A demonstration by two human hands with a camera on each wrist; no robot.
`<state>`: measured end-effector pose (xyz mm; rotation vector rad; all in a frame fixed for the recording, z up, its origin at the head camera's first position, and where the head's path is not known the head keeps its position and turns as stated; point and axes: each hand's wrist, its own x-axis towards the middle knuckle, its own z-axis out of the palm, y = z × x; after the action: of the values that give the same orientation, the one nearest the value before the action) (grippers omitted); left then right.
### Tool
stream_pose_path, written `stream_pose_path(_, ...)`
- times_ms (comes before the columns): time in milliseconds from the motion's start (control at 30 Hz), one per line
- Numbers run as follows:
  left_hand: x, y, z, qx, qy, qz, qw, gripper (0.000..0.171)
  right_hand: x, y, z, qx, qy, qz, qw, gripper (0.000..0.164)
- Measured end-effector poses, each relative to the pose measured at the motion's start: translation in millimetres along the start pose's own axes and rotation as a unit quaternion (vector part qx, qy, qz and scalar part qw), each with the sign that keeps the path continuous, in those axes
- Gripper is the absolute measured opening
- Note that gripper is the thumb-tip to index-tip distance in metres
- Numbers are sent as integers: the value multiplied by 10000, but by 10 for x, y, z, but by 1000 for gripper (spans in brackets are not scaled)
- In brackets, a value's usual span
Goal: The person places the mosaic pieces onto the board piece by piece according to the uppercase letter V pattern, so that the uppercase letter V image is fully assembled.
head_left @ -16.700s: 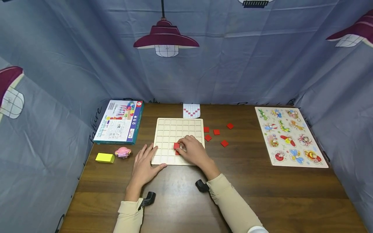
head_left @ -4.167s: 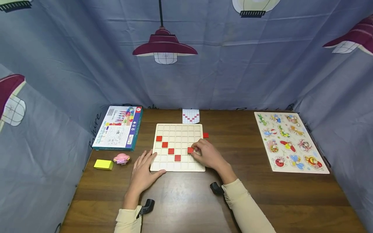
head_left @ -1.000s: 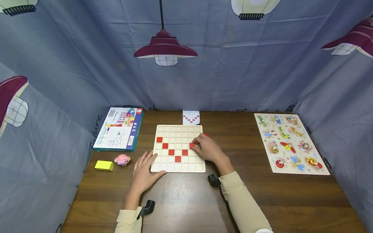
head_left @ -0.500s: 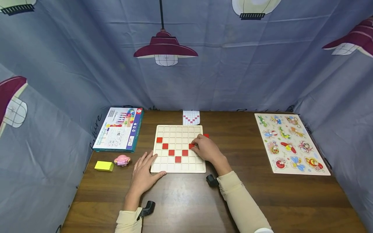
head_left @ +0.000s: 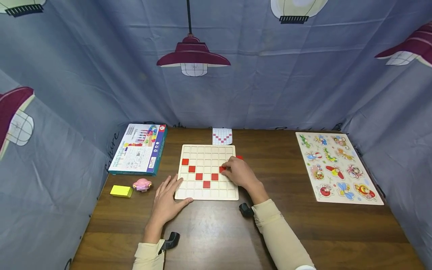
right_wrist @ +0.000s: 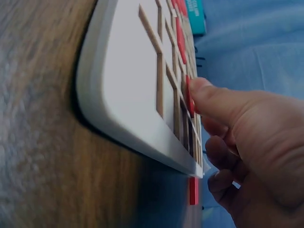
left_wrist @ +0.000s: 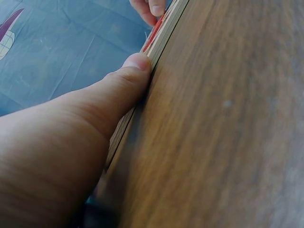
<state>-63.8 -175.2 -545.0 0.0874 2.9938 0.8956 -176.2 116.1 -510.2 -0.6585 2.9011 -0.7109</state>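
Observation:
In the head view, a pale square grid board (head_left: pixel 189 191) carries several red square tiles (head_left: pixel 206 184) in a V-like zigzag. My right hand (head_left: pixel 242 175) pinches the red tile (head_left: pixel 222 169) at the upper end of the right arm of the V; in the right wrist view its thumb lies against that tile (right_wrist: pixel 189 97), low in its cell. My left hand (head_left: pixel 166 200) rests on the board's front-left corner, fingers spread along the left side. Its thumb (left_wrist: pixel 135 66) presses the front edge in the left wrist view. Another red tile (head_left: pixel 239 157) lies off the board's right edge, partly hidden by the right hand.
Behind the board lies a pattern card (head_left: pixel 222 136) showing a red V. To the left are a boxed game (head_left: pixel 136 150), a yellow block (head_left: pixel 121 191) and a pink toy (head_left: pixel 142 184). An insect puzzle board (head_left: pixel 339 168) lies on the right of the table.
Since the oldest frame, several loose red tiles have gone from the table's right onto the board, forming the V. Over the last second my right hand stays at the same tile; the left has not moved.

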Motion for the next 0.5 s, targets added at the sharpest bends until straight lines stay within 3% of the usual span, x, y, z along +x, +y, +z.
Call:
stream_pose_path(300,-2,16,14,-37,47,55,10000,90,-46,418,-216,747,475,726,9934,41)
stream_pose_path(500,-17,-8,7,-7,47,41,10000,90,-5,718,-216,955,366,811,9914,49)
